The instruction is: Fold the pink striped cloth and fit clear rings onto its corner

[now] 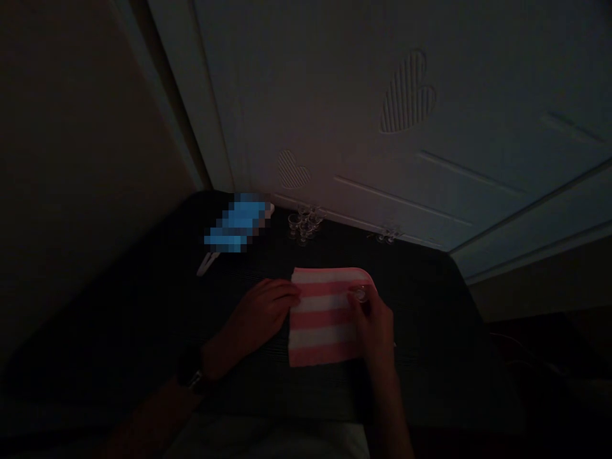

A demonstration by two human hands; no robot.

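Note:
A folded pink-and-white striped cloth [315,319] lies on the dark tabletop in front of me. My left hand [268,309] is at its left edge, with the fingertips closed on the cloth. Over the cloth's right side, my right hand [375,322] pinches a small clear round piece [360,294] between thumb and finger. The dim light hides whether that piece is glass or plastic. Behind the cloth stands a cluster of similar small clear pieces [305,223]. A few more clear pieces [388,236] sit farther right, near the back edge.
At the back left of the dark table [430,306] a device with a blurred blue screen [239,220] leans on a light stand [208,262]. A pale panel with raised hearts [408,92] rises behind the table. A brown surface [86,127] borders the left.

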